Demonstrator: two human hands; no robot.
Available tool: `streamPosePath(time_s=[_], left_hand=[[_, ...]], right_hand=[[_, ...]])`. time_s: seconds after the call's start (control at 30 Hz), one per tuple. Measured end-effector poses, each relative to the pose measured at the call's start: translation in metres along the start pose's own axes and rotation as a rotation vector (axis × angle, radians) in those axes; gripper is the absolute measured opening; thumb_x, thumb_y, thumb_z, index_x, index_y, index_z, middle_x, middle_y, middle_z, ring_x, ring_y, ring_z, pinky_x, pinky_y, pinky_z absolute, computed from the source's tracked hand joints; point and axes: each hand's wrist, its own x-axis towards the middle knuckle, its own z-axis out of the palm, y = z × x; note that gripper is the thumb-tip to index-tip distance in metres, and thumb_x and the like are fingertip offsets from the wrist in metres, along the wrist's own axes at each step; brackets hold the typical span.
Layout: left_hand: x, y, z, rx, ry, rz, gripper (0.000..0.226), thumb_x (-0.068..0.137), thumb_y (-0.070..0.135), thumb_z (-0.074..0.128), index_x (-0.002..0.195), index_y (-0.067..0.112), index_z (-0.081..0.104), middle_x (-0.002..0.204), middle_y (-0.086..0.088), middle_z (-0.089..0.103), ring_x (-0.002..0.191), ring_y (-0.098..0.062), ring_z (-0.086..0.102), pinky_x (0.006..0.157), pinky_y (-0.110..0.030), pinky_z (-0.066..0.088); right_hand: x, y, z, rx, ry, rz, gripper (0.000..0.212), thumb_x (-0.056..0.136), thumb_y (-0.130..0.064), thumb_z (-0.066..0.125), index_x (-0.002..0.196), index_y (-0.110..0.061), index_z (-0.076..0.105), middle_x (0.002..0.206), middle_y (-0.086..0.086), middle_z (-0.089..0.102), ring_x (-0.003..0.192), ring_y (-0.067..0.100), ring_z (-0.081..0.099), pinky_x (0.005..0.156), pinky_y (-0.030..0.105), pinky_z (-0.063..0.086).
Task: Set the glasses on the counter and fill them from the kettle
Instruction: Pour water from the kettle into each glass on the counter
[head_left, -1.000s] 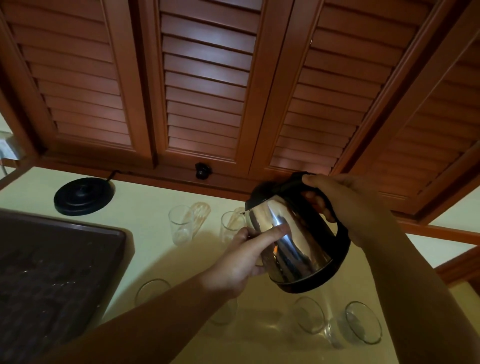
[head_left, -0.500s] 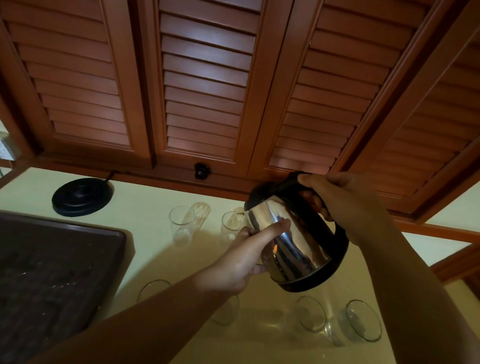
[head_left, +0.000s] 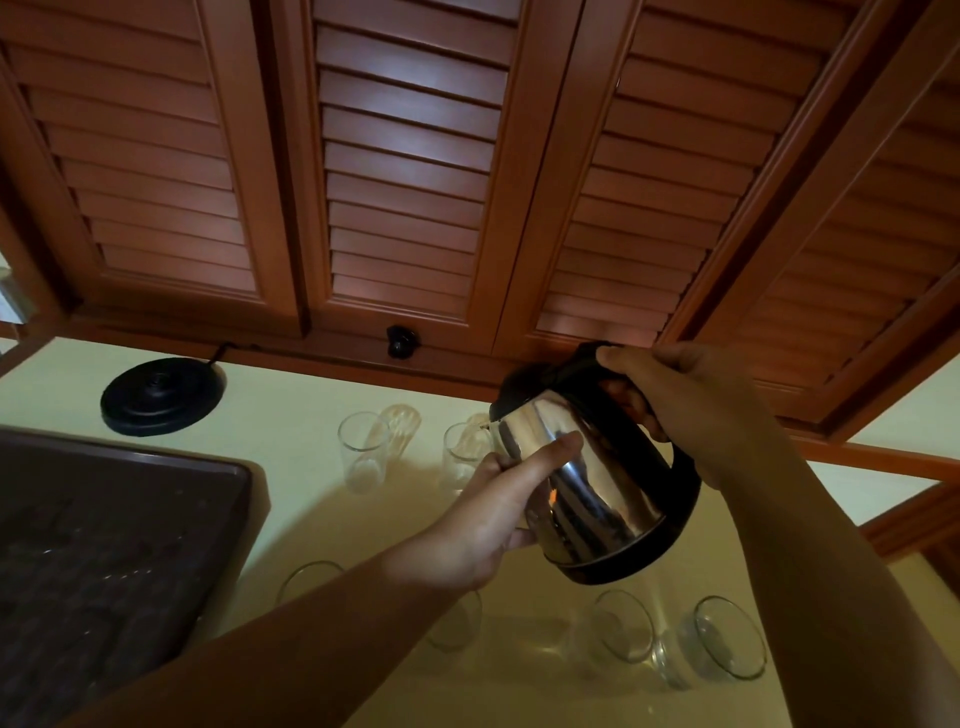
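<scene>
I see the kettle (head_left: 597, 467) tipped, spout at the glass (head_left: 464, 452) toward 10 o'clock, much as half a second ago. My right hand (head_left: 691, 410) stays wrapped around the black handle; my left hand (head_left: 498, 514) still braces the steel side, fingers curled. Base (head_left: 162, 395) sits on the counter (head_left: 311, 499) at 9 o'clock.

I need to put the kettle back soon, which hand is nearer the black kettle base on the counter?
Left. The left hand steadies the kettle, on the side toward the kettle base; the right hand grips the handle, farther right.
</scene>
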Motion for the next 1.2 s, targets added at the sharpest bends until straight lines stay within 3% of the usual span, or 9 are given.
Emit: streamPosePath(time_s=[0.13, 0.2, 0.3, 0.47, 0.63, 0.77, 0.9, 1.2], left_hand=[[-0.0006, -0.0013, 0.0004, 0.012, -0.016, -0.003, 0.099, 0.057, 0.067, 0.088, 0.136, 0.011, 0.065, 0.119, -0.02, 0.077, 0.109, -0.03, 0.077, 0.084, -0.038, 0.066], [-0.0012, -0.0015, 0.0002, 0.007, -0.029, 0.003, 0.094, 0.059, 0.066, 0.086, 0.133, 0.01, 0.069, 0.109, -0.014, 0.073, 0.1, -0.025, 0.073, 0.079, -0.035, 0.066], [-0.0024, -0.0013, -0.0003, 0.011, -0.042, 0.002, 0.084, 0.064, 0.063, 0.09, 0.13, 0.015, 0.072, 0.116, -0.012, 0.079, 0.102, -0.021, 0.076, 0.079, -0.035, 0.065], [-0.0047, -0.001, 0.0007, 0.03, -0.031, -0.006, 0.087, 0.059, 0.063, 0.092, 0.13, 0.018, 0.07, 0.12, -0.014, 0.081, 0.113, -0.027, 0.078, 0.083, -0.038, 0.064], [-0.0079, -0.0015, 0.0014, -0.005, -0.081, 0.026, 0.08, 0.063, 0.059, 0.083, 0.13, 0.018, 0.069, 0.097, 0.002, 0.084, 0.082, -0.007, 0.08, 0.077, -0.034, 0.063], [-0.007, -0.0029, 0.0014, 0.008, -0.083, 0.023, 0.076, 0.068, 0.061, 0.091, 0.127, 0.017, 0.072, 0.106, -0.005, 0.083, 0.089, -0.013, 0.079, 0.078, -0.034, 0.064], [-0.0059, -0.0047, 0.002, 0.003, -0.055, 0.024, 0.092, 0.059, 0.064, 0.087, 0.134, 0.017, 0.066, 0.119, -0.011, 0.082, 0.1, -0.019, 0.08, 0.083, -0.038, 0.064], [-0.0074, -0.0029, 0.0031, 0.007, -0.051, 0.002, 0.099, 0.057, 0.064, 0.089, 0.139, 0.016, 0.061, 0.119, -0.007, 0.082, 0.108, -0.02, 0.08, 0.09, -0.041, 0.065]], right_hand=[[-0.0015, 0.0008, -0.0007, -0.011, 0.003, -0.01, 0.031, 0.083, -0.047, 0.08, 0.074, -0.018, 0.082, 0.055, -0.004, 0.066, 0.046, 0.007, 0.055, 0.055, 0.029, 0.041], [-0.0029, 0.0012, -0.0009, -0.01, 0.001, -0.023, 0.032, 0.084, -0.046, 0.081, 0.074, -0.015, 0.082, 0.055, 0.0, 0.065, 0.044, 0.008, 0.053, 0.052, 0.027, 0.041], [-0.0033, 0.0009, -0.0007, -0.018, 0.0, -0.023, 0.033, 0.083, -0.047, 0.082, 0.075, -0.015, 0.082, 0.057, 0.001, 0.066, 0.044, 0.007, 0.054, 0.052, 0.026, 0.041], [-0.0043, 0.0012, -0.0015, -0.027, -0.006, -0.024, 0.036, 0.079, -0.051, 0.081, 0.075, -0.016, 0.082, 0.057, 0.003, 0.065, 0.044, 0.009, 0.053, 0.052, 0.028, 0.041], [-0.0059, 0.0004, -0.0037, -0.05, -0.009, -0.026, 0.032, 0.082, -0.048, 0.082, 0.074, -0.017, 0.081, 0.054, -0.006, 0.067, 0.041, 0.002, 0.055, 0.055, 0.027, 0.041], [-0.0068, 0.0006, -0.0057, -0.06, -0.027, -0.032, 0.03, 0.084, -0.047, 0.082, 0.078, -0.018, 0.081, 0.053, -0.008, 0.066, 0.04, 0.0, 0.055, 0.056, 0.027, 0.041], [-0.0068, 0.0016, -0.0061, -0.058, -0.026, -0.041, 0.031, 0.084, -0.048, 0.082, 0.079, -0.018, 0.081, 0.056, -0.007, 0.068, 0.041, 0.0, 0.055, 0.056, 0.026, 0.042], [-0.0092, 0.0013, -0.0067, -0.047, -0.017, -0.027, 0.034, 0.079, -0.051, 0.082, 0.08, -0.017, 0.081, 0.059, -0.004, 0.07, 0.043, 0.002, 0.058, 0.056, 0.026, 0.042]])
